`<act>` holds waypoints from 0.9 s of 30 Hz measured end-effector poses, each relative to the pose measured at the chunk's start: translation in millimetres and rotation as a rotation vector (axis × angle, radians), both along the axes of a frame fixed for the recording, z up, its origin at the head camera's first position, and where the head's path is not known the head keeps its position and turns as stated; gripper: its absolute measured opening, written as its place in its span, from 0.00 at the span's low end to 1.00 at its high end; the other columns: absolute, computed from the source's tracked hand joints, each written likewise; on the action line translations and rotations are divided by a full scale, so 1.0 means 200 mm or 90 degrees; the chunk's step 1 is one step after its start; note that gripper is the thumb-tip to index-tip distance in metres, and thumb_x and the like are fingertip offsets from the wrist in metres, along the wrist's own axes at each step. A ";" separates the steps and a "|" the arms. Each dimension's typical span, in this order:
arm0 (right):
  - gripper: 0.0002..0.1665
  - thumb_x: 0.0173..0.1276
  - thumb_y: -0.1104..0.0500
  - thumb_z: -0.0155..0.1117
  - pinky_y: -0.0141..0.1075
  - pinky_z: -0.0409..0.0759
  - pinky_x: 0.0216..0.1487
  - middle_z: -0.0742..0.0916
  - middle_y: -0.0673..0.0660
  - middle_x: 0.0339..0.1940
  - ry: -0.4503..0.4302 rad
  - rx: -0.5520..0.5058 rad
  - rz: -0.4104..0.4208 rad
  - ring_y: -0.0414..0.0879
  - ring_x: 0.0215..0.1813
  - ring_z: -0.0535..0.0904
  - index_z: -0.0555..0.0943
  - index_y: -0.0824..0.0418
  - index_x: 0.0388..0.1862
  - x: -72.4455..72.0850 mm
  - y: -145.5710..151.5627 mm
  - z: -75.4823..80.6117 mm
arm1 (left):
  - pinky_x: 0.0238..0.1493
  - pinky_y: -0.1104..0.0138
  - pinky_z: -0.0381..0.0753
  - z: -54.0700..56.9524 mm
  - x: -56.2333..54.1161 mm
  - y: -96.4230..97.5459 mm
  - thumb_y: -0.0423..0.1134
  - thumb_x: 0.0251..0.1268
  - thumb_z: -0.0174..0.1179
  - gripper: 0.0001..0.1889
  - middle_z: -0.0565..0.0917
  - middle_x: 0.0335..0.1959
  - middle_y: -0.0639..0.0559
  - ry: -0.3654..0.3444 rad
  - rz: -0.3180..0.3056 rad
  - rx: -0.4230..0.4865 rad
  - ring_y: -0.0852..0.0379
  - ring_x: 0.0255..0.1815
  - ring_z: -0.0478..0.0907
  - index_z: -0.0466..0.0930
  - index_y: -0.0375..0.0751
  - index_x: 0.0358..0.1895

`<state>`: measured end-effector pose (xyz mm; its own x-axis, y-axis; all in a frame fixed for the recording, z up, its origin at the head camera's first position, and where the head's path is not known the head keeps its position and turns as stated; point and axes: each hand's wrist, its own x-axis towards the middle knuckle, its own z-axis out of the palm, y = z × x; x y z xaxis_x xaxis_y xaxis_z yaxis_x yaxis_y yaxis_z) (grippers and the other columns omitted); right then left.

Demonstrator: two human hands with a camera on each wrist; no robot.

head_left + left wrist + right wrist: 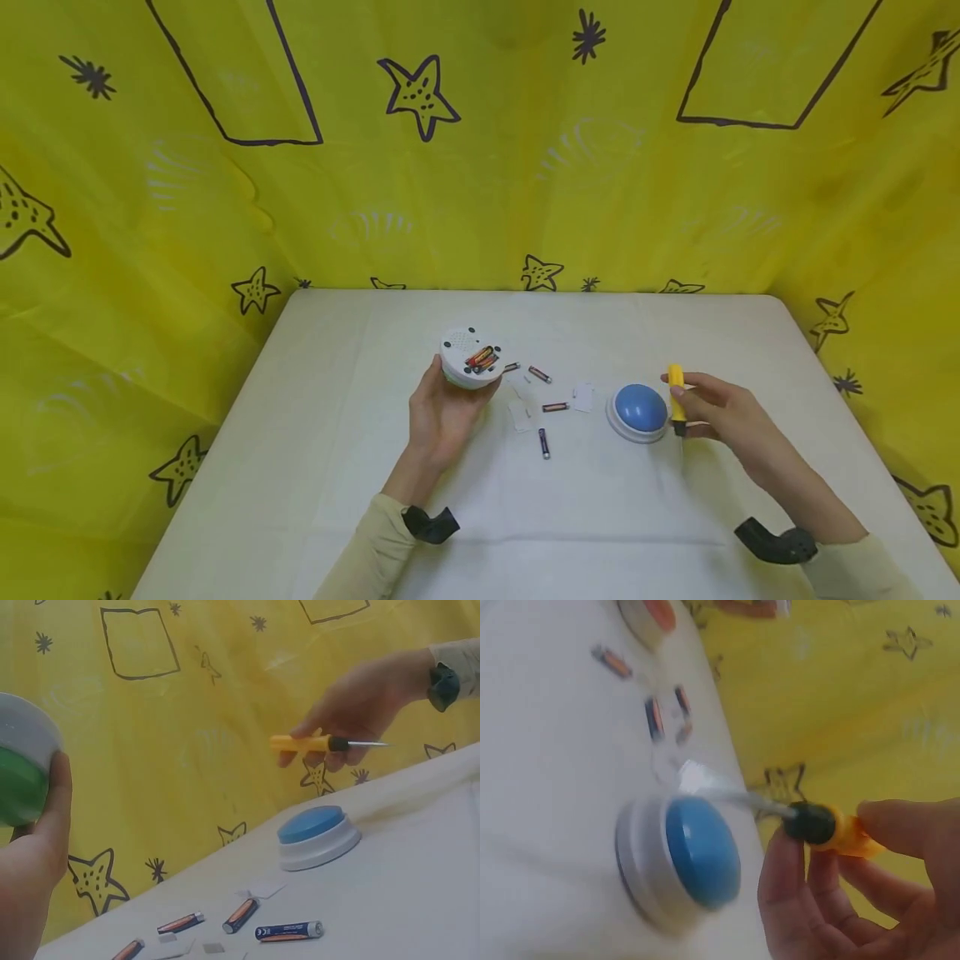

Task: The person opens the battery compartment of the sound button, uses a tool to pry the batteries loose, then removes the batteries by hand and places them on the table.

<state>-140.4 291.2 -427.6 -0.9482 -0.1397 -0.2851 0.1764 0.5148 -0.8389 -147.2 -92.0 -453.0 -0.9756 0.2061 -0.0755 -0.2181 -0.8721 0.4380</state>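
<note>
My left hand (442,408) holds a round white push button (453,358) raised above the table, its underside turned up. Orange and dark batteries (482,358) sit in the uncovered compartment there. The left wrist view shows its green dome (21,787) facing down. In my right hand (720,412) is a yellow screwdriver (677,387), pinched by the handle between thumb and fingers. Its metal shaft (367,743) points back toward my body, away from the held button. Just left of the right hand, a blue-domed button (641,408) stands upright on its white base.
Several loose batteries (555,407) lie scattered mid-table between the hands. Small flat white pieces (582,397) lie among them. A white base with a red top (649,619) shows at the upper edge of the right wrist view. Yellow patterned cloth (480,192) surrounds the white table (360,333).
</note>
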 end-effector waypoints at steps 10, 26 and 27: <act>0.43 0.80 0.46 0.60 0.46 0.86 0.46 0.89 0.70 0.46 -0.002 0.198 -0.016 0.50 0.39 0.89 0.62 0.81 0.73 -0.08 0.19 -0.11 | 0.67 0.58 0.79 0.01 0.02 -0.05 0.55 0.85 0.40 0.31 0.53 0.85 0.45 -0.002 -0.039 -0.042 0.41 0.82 0.55 0.47 0.57 0.84; 0.31 0.74 0.57 0.66 0.36 0.76 0.31 0.89 0.71 0.37 0.092 0.300 -0.010 0.46 0.30 0.84 0.74 0.85 0.60 -0.12 0.14 -0.20 | 0.64 0.60 0.80 0.02 0.06 -0.11 0.56 0.87 0.31 0.30 0.48 0.86 0.44 -0.008 -0.120 -0.083 0.43 0.78 0.60 0.41 0.62 0.85; 0.30 0.73 0.57 0.66 0.36 0.76 0.31 0.89 0.71 0.36 0.095 0.302 -0.008 0.47 0.30 0.83 0.75 0.85 0.59 -0.12 0.14 -0.20 | 0.64 0.60 0.80 0.02 0.06 -0.12 0.56 0.87 0.31 0.30 0.49 0.86 0.43 -0.009 -0.123 -0.085 0.43 0.78 0.61 0.41 0.62 0.85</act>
<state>-164.5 318.3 -467.6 -0.9844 -0.0161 -0.1751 0.0803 0.8447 -0.5291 -135.9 -115.0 -449.9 -0.9176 0.3762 -0.1282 -0.3825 -0.7480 0.5424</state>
